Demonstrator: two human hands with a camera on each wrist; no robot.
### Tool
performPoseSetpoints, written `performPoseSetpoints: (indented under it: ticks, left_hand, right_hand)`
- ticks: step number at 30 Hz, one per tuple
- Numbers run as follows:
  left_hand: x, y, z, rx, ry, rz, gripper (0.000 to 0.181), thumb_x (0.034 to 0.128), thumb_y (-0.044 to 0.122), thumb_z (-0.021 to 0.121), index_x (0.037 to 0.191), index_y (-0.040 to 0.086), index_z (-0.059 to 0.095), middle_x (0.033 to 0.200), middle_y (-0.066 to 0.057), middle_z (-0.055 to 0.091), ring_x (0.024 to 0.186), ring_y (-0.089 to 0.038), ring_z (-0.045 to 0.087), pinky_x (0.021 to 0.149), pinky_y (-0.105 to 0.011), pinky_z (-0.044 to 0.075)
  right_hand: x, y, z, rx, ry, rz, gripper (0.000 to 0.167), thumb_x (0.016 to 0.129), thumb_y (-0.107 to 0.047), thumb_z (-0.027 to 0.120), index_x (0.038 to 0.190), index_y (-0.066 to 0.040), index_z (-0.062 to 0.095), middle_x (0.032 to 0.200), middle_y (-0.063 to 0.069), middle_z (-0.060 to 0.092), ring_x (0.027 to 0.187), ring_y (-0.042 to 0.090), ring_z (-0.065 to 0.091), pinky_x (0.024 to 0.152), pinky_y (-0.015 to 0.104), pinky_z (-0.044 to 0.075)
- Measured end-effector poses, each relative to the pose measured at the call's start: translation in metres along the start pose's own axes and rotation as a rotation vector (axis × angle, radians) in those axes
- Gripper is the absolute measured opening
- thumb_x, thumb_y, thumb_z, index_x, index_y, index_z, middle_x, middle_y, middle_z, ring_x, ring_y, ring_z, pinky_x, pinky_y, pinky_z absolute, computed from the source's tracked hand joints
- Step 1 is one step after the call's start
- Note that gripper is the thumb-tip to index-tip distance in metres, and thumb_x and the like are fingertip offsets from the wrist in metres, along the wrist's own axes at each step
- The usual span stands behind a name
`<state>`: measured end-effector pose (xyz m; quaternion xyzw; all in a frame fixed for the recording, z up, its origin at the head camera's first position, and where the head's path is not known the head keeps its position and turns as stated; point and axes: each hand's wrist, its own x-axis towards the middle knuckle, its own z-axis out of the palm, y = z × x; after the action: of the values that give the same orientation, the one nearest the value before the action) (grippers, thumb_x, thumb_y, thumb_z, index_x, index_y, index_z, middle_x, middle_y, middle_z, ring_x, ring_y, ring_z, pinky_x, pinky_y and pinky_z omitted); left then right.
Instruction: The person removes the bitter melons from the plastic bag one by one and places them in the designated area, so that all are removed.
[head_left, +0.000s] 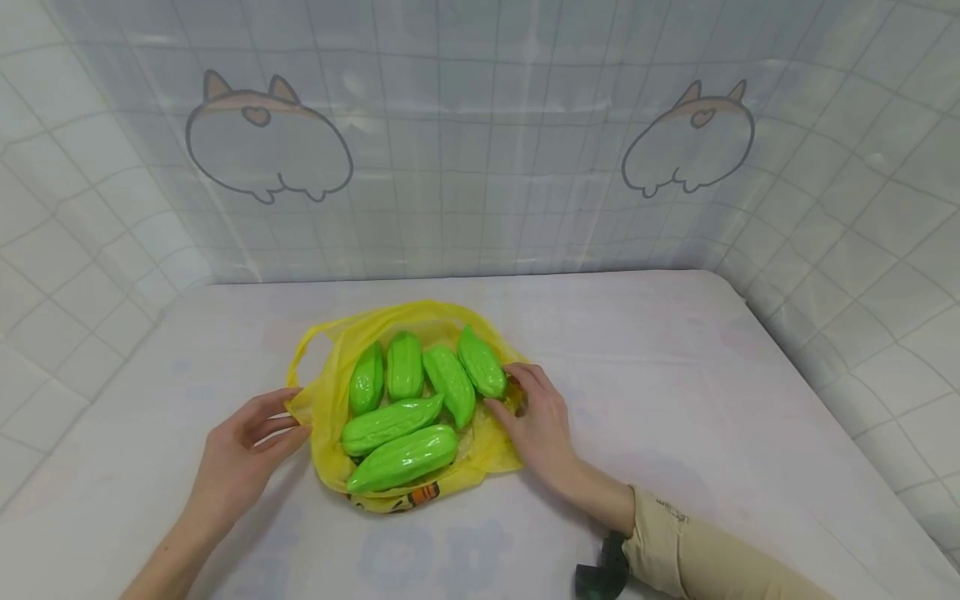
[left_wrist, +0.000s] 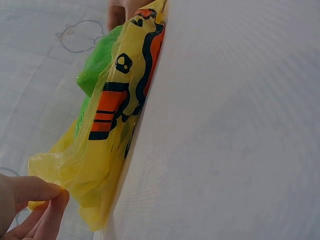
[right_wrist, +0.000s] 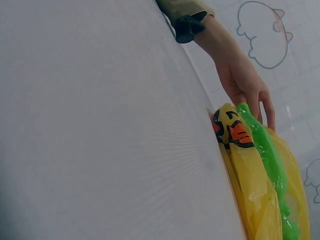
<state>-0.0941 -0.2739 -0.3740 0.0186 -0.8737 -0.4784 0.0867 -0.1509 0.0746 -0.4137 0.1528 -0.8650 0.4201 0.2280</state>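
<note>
A yellow plastic bag (head_left: 322,433) lies with its mouth spread, holding several glossy green elongated pieces with pointed ends, one of them a front piece (head_left: 405,458). At its left edge my left hand (head_left: 243,458) pinches the plastic between thumb and fingers; the left wrist view shows this left hand (left_wrist: 30,205) on the bag's thin rim (left_wrist: 45,165). My right hand (head_left: 540,425) grips the bag's right edge, beside the rightmost green piece (head_left: 482,362). In the right wrist view a hand (right_wrist: 242,82) reaches to the bag (right_wrist: 250,185); which hand cannot be told.
The bag rests on a pale cloth-covered table (head_left: 660,358). Behind it stands a tiled-pattern curtain (head_left: 480,167) with two cartoon animal outlines, and similar sheets hang at both sides. A black object (head_left: 603,571) sits by the right tan sleeve (head_left: 697,546).
</note>
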Motion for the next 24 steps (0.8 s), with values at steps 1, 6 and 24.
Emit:
performPoseSetpoints:
  ticks: [1, 6, 24]
  left_hand:
    - [0.0, 0.0, 0.0, 0.0, 0.001, 0.001, 0.053, 0.0903, 0.016, 0.076, 0.138, 0.006, 0.056, 0.123, 0.024, 0.054, 0.097, 0.014, 0.06, 0.08, -0.006, 0.053]
    - [0.001, -0.001, 0.0, 0.009, 0.002, 0.003, 0.053, 0.0902, 0.015, 0.076, 0.139, 0.007, 0.056, 0.125, 0.02, 0.055, 0.097, 0.014, 0.059, 0.08, -0.006, 0.053]
    - [0.0, -0.005, 0.001, 0.026, 0.003, 0.01, 0.053, 0.0909, 0.016, 0.075, 0.139, 0.008, 0.055, 0.126, 0.014, 0.058, 0.097, 0.014, 0.059, 0.08, -0.007, 0.054]
  right_hand:
    - [0.0, 0.0, 0.0, -0.002, 0.001, -0.001, 0.046, 0.081, -0.017, 0.085, 0.12, -0.005, 0.066, 0.116, 0.006, 0.064, 0.097, 0.02, 0.064, 0.075, 0.033, 0.057]
    - [0.0, 0.0, 0.0, 0.006, -0.003, 0.005, 0.042, 0.084, -0.018, 0.082, 0.12, -0.005, 0.066, 0.116, 0.006, 0.064, 0.094, 0.019, 0.063, 0.071, 0.029, 0.055]
    - [-0.001, 0.005, -0.011, 0.112, -0.016, 0.006, 0.038, 0.087, -0.007, 0.077, 0.123, -0.002, 0.065, 0.118, 0.009, 0.066, 0.101, 0.023, 0.067, 0.091, 0.039, 0.058]
